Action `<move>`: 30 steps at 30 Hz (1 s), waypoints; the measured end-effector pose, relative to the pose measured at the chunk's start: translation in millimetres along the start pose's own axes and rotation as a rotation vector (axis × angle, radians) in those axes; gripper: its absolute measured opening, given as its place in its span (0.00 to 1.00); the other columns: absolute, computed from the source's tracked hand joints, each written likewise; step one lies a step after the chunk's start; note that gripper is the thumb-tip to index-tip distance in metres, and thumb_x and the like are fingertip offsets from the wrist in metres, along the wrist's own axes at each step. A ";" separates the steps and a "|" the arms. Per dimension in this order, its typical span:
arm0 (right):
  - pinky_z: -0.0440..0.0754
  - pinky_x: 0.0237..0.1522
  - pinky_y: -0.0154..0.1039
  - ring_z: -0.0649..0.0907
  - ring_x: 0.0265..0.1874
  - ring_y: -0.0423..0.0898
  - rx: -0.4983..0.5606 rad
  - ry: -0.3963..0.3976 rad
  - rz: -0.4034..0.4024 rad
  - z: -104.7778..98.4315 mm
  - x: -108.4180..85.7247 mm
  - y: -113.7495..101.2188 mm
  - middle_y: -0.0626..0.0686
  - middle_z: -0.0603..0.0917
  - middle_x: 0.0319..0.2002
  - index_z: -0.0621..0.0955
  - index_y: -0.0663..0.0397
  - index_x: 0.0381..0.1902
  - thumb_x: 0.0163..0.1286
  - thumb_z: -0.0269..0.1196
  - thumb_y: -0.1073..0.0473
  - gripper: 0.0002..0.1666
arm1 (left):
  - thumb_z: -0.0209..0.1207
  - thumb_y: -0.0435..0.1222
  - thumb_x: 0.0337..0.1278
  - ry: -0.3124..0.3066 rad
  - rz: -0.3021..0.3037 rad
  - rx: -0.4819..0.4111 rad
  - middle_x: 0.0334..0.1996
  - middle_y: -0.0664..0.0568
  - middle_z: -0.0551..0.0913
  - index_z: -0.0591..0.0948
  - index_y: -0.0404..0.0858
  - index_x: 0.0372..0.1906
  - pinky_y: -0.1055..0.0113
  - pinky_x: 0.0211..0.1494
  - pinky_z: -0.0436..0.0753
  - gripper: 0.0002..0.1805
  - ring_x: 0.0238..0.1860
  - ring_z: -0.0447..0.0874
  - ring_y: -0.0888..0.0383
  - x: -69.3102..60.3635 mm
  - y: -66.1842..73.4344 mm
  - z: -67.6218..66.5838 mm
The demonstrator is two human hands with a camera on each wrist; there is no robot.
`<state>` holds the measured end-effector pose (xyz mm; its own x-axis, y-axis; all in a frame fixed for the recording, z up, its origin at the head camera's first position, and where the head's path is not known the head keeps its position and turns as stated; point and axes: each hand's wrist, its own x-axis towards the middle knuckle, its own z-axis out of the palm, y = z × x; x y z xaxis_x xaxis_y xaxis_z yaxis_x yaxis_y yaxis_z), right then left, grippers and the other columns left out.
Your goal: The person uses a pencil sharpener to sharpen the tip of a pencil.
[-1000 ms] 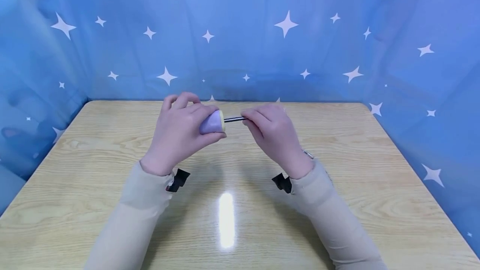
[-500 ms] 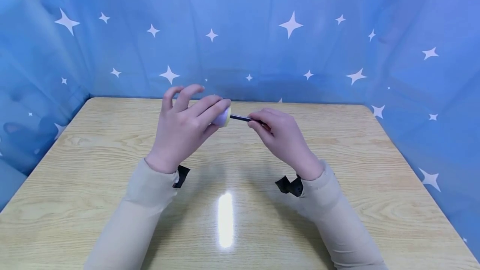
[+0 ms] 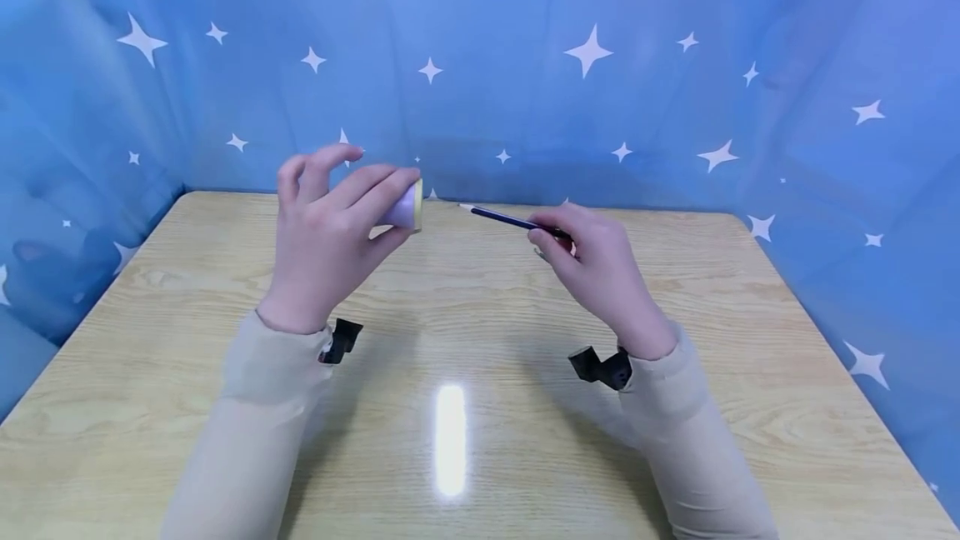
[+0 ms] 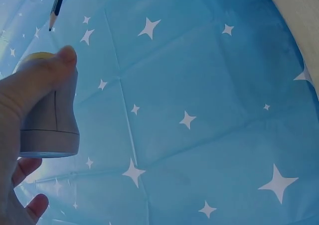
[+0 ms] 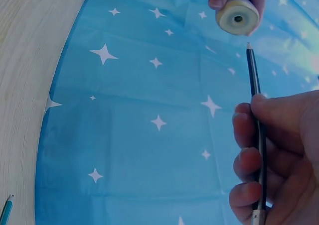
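Observation:
My left hand [image 3: 322,232] holds a purple pencil sharpener [image 3: 401,208] with a yellow rim between thumb and fingers, two other fingers raised. Its round hole faces right; the right wrist view shows the sharpener's pale end [image 5: 238,19] head-on. In my right hand [image 3: 600,261] is a dark blue pencil [image 3: 502,217], gripped with thumb and curled fingers. The pencil's pale sharpened tip points left at the sharpener, with a gap between them. The left wrist view also shows the pencil [image 4: 58,3], tip down, above the sharpener [image 4: 50,110].
Both hands are above a light wooden table [image 3: 480,340]. A blue curtain with white stars [image 3: 480,65] stands behind it and at the sides. Part of a teal pencil [image 5: 6,210] shows at the right wrist view's lower left corner.
The pencil has come out of the sharpener's hole, and its tip now shows. My left hand has moved left and up with the sharpener; my right hand has moved right with the pencil.

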<state>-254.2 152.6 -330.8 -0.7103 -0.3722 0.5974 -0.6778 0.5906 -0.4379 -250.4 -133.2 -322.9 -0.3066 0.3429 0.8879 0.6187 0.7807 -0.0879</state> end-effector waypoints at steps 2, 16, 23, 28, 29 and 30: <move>0.70 0.34 0.36 0.68 0.22 0.41 -0.005 0.018 -0.005 -0.8 -0.6 -0.8 0.46 0.75 0.24 0.85 0.57 0.41 0.66 0.65 0.65 0.07 | 0.70 0.34 0.48 -0.006 0.005 -0.003 0.41 0.51 0.85 0.84 0.43 0.51 0.42 0.54 0.62 0.20 0.55 0.72 0.43 2.1 1.1 1.1; 0.73 0.31 0.37 0.76 0.29 0.39 0.018 0.054 0.025 -0.2 -0.5 -0.1 0.48 0.82 0.32 0.86 0.58 0.41 0.64 0.67 0.66 0.07 | 0.77 0.41 0.38 -0.054 -0.114 -0.146 0.46 0.49 0.82 0.85 0.42 0.50 0.45 0.55 0.63 0.27 0.55 0.69 0.44 2.6 6.8 2.4; 0.71 0.25 0.33 0.75 0.26 0.40 0.011 0.050 0.091 -5.2 0.5 8.0 0.48 0.81 0.34 0.86 0.57 0.41 0.65 0.66 0.63 0.08 | 0.80 0.38 0.31 -0.069 -0.293 -0.340 0.45 0.46 0.79 0.85 0.41 0.49 0.49 0.51 0.64 0.30 0.50 0.66 0.45 0.8 7.1 6.5; 0.72 0.27 0.37 0.75 0.26 0.43 -0.016 -0.021 0.192 -9.6 0.5 20.5 0.49 0.80 0.31 0.85 0.59 0.43 0.67 0.64 0.61 0.10 | 0.79 0.37 0.34 -0.173 -0.475 -0.489 0.47 0.52 0.80 0.84 0.43 0.50 0.54 0.49 0.64 0.29 0.50 0.61 0.50 -1.4 2.8 11.6; 0.72 0.27 0.38 0.75 0.26 0.44 -0.023 -0.050 0.216 -9.6 0.8 24.5 0.50 0.80 0.31 0.85 0.59 0.44 0.68 0.64 0.60 0.10 | 0.78 0.37 0.35 -0.200 -0.517 -0.510 0.48 0.53 0.80 0.84 0.43 0.50 0.54 0.48 0.64 0.28 0.50 0.61 0.51 -2.4 1.2 13.3; 0.71 0.28 0.40 0.75 0.26 0.45 -0.030 -0.082 0.242 -9.2 1.0 28.8 0.51 0.80 0.31 0.85 0.58 0.44 0.68 0.63 0.60 0.10 | 0.78 0.37 0.37 -0.226 -0.557 -0.528 0.48 0.54 0.80 0.84 0.44 0.50 0.54 0.47 0.64 0.28 0.50 0.61 0.51 -3.7 -0.6 14.9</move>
<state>-272.8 175.8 -336.6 -0.8650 -0.2736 0.4207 -0.4812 0.6903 -0.5404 -260.4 -127.1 -332.8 -0.7753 0.1170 0.6206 0.5749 0.5375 0.6169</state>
